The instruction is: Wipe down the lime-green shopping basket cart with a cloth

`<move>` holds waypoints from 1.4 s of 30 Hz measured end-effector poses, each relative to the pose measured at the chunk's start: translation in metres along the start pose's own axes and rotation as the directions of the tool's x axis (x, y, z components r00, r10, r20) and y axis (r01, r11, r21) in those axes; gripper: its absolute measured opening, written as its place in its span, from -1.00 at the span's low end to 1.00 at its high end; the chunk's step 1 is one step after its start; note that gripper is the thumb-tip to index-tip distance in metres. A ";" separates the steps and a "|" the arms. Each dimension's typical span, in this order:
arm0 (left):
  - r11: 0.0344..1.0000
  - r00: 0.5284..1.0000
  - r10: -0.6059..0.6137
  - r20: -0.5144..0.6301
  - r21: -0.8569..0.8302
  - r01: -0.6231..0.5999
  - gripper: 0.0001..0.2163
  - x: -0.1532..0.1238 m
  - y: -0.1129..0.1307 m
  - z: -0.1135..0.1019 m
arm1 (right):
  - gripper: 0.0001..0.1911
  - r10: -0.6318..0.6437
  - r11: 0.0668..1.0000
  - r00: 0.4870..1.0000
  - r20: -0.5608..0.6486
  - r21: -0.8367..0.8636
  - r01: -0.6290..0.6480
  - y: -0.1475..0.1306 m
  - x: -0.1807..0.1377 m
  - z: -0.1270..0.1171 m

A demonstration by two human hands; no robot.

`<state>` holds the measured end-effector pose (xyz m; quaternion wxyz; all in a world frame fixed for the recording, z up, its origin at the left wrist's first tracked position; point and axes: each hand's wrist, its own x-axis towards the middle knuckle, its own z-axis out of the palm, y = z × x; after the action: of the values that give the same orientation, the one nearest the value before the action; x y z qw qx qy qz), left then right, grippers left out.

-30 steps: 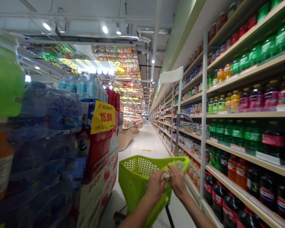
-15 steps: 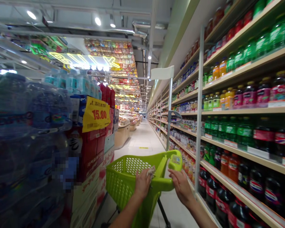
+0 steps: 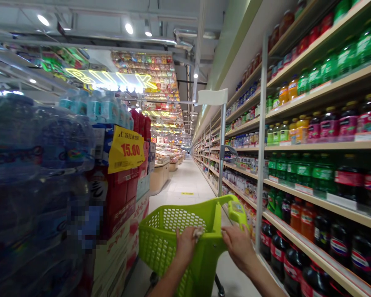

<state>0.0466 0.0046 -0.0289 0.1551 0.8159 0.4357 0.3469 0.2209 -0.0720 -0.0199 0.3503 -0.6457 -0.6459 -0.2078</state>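
A lime-green plastic shopping cart (image 3: 160, 235) stands in the aisle just ahead of me. My left hand (image 3: 187, 243) is closed on its near rim, with a small crumpled pale scrap (image 3: 198, 232) pinched in the fingers. On the rim just below the upright green handle (image 3: 236, 208) rests my right hand (image 3: 239, 245), its fingers curled over the edge.
Stacked water packs (image 3: 43, 165) and red cartons with a yellow 15.00 price tag (image 3: 125, 149) crowd the left. Shelves of soda bottles (image 3: 312, 173) line the right. A pale tiled aisle (image 3: 188, 183) runs ahead between them.
The cart's handle has swung more upright. Both hands have shifted lower onto the near rim, and my right hand has closed on it.
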 end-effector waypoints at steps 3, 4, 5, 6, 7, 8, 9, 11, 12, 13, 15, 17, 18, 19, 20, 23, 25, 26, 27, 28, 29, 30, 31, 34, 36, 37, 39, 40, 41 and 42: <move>0.978 0.981 0.193 0.016 -0.079 -0.191 -0.68 -0.003 0.030 0.015 | -0.72 -0.008 0.998 1.000 -0.022 -0.055 0.007 -0.014 0.000 0.008; 0.961 0.966 0.259 0.021 -0.100 -0.256 -0.67 -0.002 0.037 0.019 | -0.71 -0.012 0.998 0.999 -0.039 -0.055 0.009 -0.015 0.000 0.008; 0.948 0.952 0.304 0.030 -0.107 -0.299 -0.67 -0.001 0.038 0.020 | -0.71 -0.022 0.999 0.998 -0.052 -0.046 0.020 -0.014 -0.001 0.007; 0.948 0.950 0.308 0.041 -0.093 -0.304 -0.67 0.000 0.034 0.019 | -0.69 -0.038 0.999 0.997 -0.062 -0.033 0.036 -0.011 -0.002 0.005; 0.963 0.962 0.267 0.057 -0.064 -0.263 -0.68 0.001 0.024 0.017 | -0.68 -0.054 0.998 0.996 -0.073 -0.019 0.053 -0.008 -0.004 0.002; 0.982 0.980 0.189 0.067 -0.023 -0.188 -0.69 0.003 0.012 0.013 | -0.68 -0.065 0.998 0.994 -0.086 -0.005 0.065 -0.003 -0.005 -0.002; 0.995 0.993 0.095 0.069 0.020 -0.096 -0.71 0.004 -0.002 0.009 | -0.68 -0.070 0.997 0.992 -0.101 0.008 0.071 0.001 -0.007 -0.005; 0.996 0.997 -0.060 0.049 0.075 0.056 -0.73 0.004 -0.021 0.005 | -0.68 -0.065 0.997 0.990 -0.122 0.033 0.070 0.012 -0.010 -0.010; 0.995 0.996 -0.074 0.046 0.073 0.070 -0.74 0.004 -0.023 0.007 | -0.68 -0.061 0.997 0.991 -0.123 0.045 0.067 0.018 -0.011 -0.012; 0.998 0.998 -0.037 0.053 0.051 0.035 -0.74 0.002 -0.018 0.011 | -0.68 -0.051 0.997 0.991 -0.121 0.057 0.059 0.023 -0.011 -0.014; 0.992 0.989 0.129 0.074 -0.029 -0.127 -0.72 0.000 0.005 0.024 | -0.67 -0.021 0.997 0.994 -0.105 0.075 0.029 0.035 -0.009 -0.016; 0.958 0.957 0.279 0.082 -0.093 -0.271 -0.70 -0.002 0.030 0.037 | -0.66 0.018 0.997 0.997 -0.082 0.076 -0.012 0.048 -0.006 -0.018; 0.946 0.945 0.318 0.083 -0.102 -0.309 -0.70 -0.002 0.037 0.041 | -0.65 0.038 0.997 0.997 -0.069 0.066 -0.033 0.053 -0.004 -0.019; 0.944 0.942 0.325 0.085 -0.093 -0.317 -0.70 -0.002 0.037 0.042 | -0.66 0.054 0.998 0.997 -0.059 0.048 -0.051 0.058 -0.003 -0.019; 0.953 0.950 0.300 0.089 -0.067 -0.295 -0.71 -0.002 0.031 0.040 | -0.66 0.065 0.998 0.996 -0.055 0.023 -0.064 0.062 -0.003 -0.019; 0.995 0.995 0.065 0.077 0.067 -0.071 -0.74 -0.002 -0.013 0.023 | -0.69 0.068 0.994 0.994 -0.090 -0.077 -0.075 0.062 -0.005 -0.012; 0.987 0.995 -0.093 0.024 0.137 0.089 -0.74 -0.004 -0.038 0.013 | -0.69 0.044 0.993 0.993 -0.107 -0.104 -0.056 0.052 -0.008 -0.002; 0.983 0.993 -0.117 0.013 0.147 0.113 -0.74 -0.005 -0.042 0.012 | -0.69 0.029 0.995 0.996 -0.089 -0.097 -0.037 0.043 -0.010 0.004; 0.985 0.995 -0.097 0.017 0.142 0.094 -0.74 -0.006 -0.041 0.014 | -0.69 0.012 0.996 0.999 -0.053 -0.083 -0.017 0.034 -0.011 0.011; 0.992 0.999 -0.038 0.037 0.125 0.034 -0.73 -0.008 -0.034 0.018 | -0.69 -0.004 0.998 1.000 -0.004 -0.066 0.003 0.024 -0.012 0.017; 0.994 0.997 0.040 0.065 0.101 -0.047 -0.72 -0.009 -0.025 0.024 | -0.69 -0.017 0.998 0.999 0.048 -0.054 0.020 0.014 -0.012 0.022; 0.989 0.989 0.117 0.088 0.077 -0.124 -0.71 -0.010 -0.015 0.030 | -0.70 -0.024 0.998 0.995 0.093 -0.050 0.029 0.006 -0.013 0.025; 0.981 0.979 0.179 0.101 0.061 -0.186 -0.70 -0.011 -0.007 0.034 | -0.72 -0.026 0.998 0.992 0.126 -0.054 0.033 0.000 -0.014 0.027; 0.974 0.975 0.201 0.090 0.088 -0.209 -0.69 -0.014 -0.016 0.031 | -0.74 -0.038 0.995 0.987 0.157 -0.088 0.052 -0.004 -0.019 0.027; 0.981 0.993 0.112 0.044 0.154 -0.118 -0.69 -0.018 -0.052 0.012 | -0.74 -0.047 0.990 0.989 0.140 -0.122 0.064 -0.002 -0.024 0.025; 0.980 0.999 0.050 -0.009 0.193 -0.048 -0.69 -0.021 -0.074 0.001 | -0.73 -0.045 0.988 0.991 0.128 -0.142 0.064 -0.001 -0.026 0.025; 0.965 0.993 -0.062 -0.097 0.248 0.085 -0.68 -0.027 -0.114 -0.022 | -0.74 -0.024 0.983 0.995 0.100 -0.181 0.042 -0.001 -0.030 0.027; 0.953 0.983 -0.107 -0.146 0.265 0.143 -0.69 -0.029 -0.129 -0.029 | -0.75 -0.010 0.981 0.996 0.086 -0.192 0.027 -0.003 -0.031 0.029; 0.942 0.971 -0.146 -0.189 0.273 0.195 -0.69 -0.031 -0.138 -0.034 | -0.76 0.000 0.980 0.997 0.074 -0.197 0.014 -0.006 -0.032 0.032; 0.933 0.958 -0.175 -0.226 0.272 0.234 -0.69 -0.032 -0.141 -0.034 | -0.76 0.006 0.981 0.998 0.065 -0.195 0.007 -0.009 -0.033 0.034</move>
<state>-0.0746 0.0569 -0.0969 0.0223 0.7412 0.5789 0.3390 0.2036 -0.0703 -0.0649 0.2640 -0.6833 -0.6337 -0.2487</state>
